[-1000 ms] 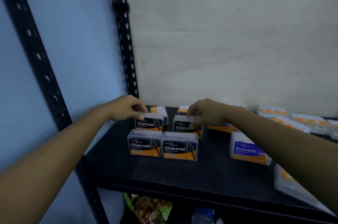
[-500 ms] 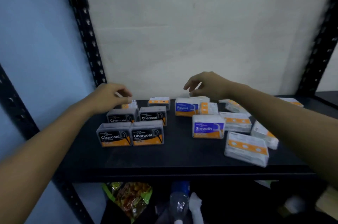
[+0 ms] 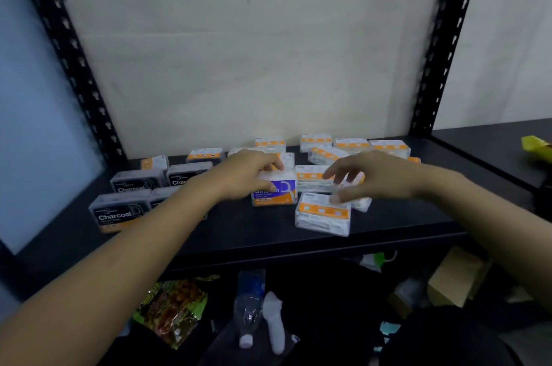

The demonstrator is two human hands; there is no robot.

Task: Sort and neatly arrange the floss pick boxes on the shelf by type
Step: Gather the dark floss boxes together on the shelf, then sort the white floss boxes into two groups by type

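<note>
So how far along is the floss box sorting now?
Done: the black Charcoal boxes sit grouped in rows at the shelf's left. In hand: the left hand grips the purple Smooth box; the right hand hovers open over the white boxes. Left: those white boxes, scattered and lying flat.

Below the boards lie a bright snack bag (image 3: 171,310), a clear plastic bottle (image 3: 249,309) and a brown cardboard box (image 3: 454,279); a yellow thing (image 3: 536,148) sits far right.

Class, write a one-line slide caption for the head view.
Left hand grips a purple Smooth box; right hand hovers open over white boxes.
</note>
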